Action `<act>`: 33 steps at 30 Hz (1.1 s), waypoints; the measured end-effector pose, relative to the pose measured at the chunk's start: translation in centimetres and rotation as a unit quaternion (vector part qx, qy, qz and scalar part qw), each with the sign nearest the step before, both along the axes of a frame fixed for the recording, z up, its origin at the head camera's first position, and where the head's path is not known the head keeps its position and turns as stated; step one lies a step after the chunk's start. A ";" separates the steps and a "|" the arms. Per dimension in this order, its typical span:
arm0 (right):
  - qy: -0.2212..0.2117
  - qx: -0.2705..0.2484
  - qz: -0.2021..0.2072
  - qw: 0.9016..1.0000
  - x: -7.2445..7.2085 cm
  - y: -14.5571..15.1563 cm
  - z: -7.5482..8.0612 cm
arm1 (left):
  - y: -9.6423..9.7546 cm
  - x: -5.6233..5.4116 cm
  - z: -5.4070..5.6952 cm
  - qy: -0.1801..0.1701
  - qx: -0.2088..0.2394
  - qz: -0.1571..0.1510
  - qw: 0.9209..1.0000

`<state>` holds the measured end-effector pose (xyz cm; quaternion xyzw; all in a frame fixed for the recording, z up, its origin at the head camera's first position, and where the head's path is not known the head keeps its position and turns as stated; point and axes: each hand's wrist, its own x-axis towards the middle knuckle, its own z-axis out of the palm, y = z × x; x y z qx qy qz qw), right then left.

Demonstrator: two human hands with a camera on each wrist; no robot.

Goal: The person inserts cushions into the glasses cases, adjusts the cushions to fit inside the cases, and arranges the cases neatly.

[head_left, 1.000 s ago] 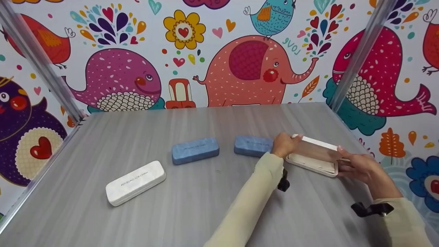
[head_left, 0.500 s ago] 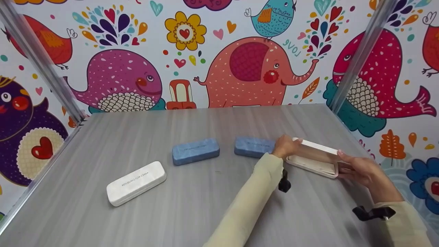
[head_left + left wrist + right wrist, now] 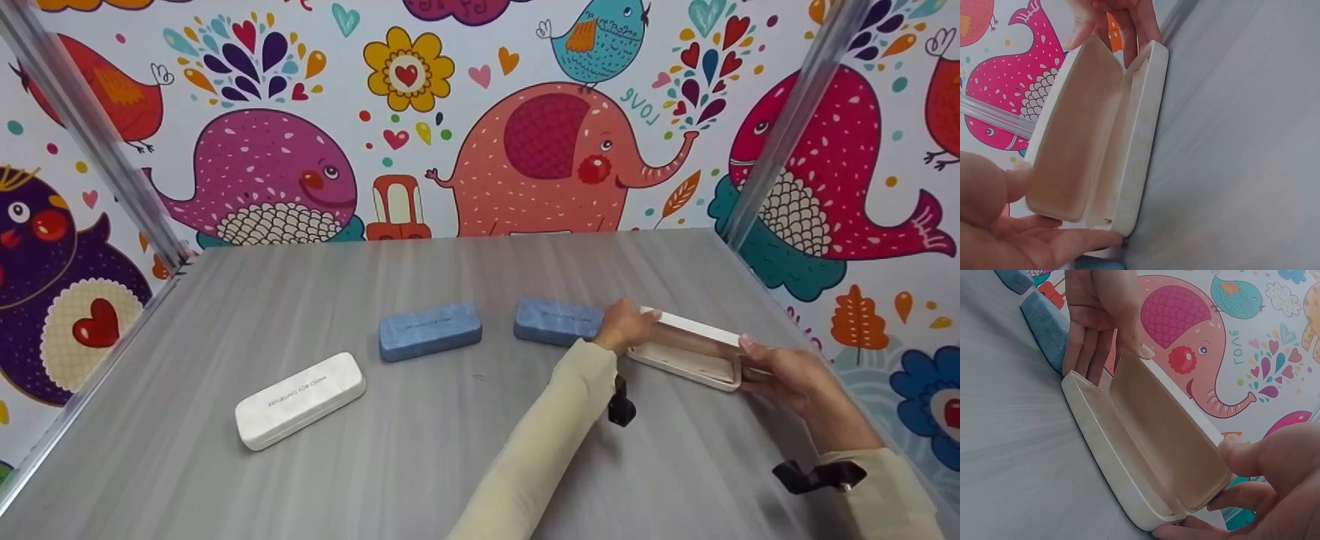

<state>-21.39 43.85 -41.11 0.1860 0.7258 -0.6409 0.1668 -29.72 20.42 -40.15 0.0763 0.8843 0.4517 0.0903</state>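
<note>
A white glasses case (image 3: 686, 367) rests on the table at the right with its lid (image 3: 697, 326) raised and its beige lining showing. No glasses show inside it. My left hand (image 3: 628, 324) holds the left end, thumb at the lid's edge and fingers at the base. At the opposite end, my right hand (image 3: 795, 375) grips in the same way, its thumb on the lid's corner. The right wrist view shows the right thumb (image 3: 1238, 453) on the lid's rim, with fingers below by the hinge end of the base.
Close beside my left hand lies a blue glasses case (image 3: 555, 322), partly covered by it. Another blue case (image 3: 430, 332) sits left of centre, and a closed white case (image 3: 300, 401) lies nearer at the left. A patterned wall (image 3: 405, 150) stands behind the table (image 3: 420, 450).
The raised lid has tipped slightly down toward its base, with both hands following it. The other cases stay in place; the head view has shifted a little.
</note>
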 end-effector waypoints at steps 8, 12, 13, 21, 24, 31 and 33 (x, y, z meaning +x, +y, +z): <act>0.009 0.023 -0.039 0.999 0.5 -0.4 -0.5 | -0.1 0.1 -0.4 -0.003 0.007 -0.004 1.000; 0.019 0.053 -0.039 0.998 0.8 -0.6 -0.9 | -0.2 0.3 -0.7 -0.002 0.013 -0.004 1.000; 0.018 0.052 -0.038 0.998 0.9 -0.6 -1.0 | -0.2 0.3 -0.8 0.001 0.013 -0.004 1.000; 0.012 0.059 -0.025 0.998 1.4 -0.3 -1.5 | -0.4 0.6 -1.2 -0.005 0.009 -0.003 1.000; 0.020 0.092 -0.012 0.995 1.5 -0.3 -1.6 | -0.4 0.6 -1.2 -0.003 0.015 -0.001 1.000; 0.027 0.125 -0.004 0.992 1.6 -0.4 -1.8 | -0.6 0.7 -1.4 -0.002 0.040 0.003 0.999; 0.027 0.129 -0.003 0.991 1.6 -0.4 -1.9 | -0.7 0.7 -1.5 0.000 0.045 0.005 0.999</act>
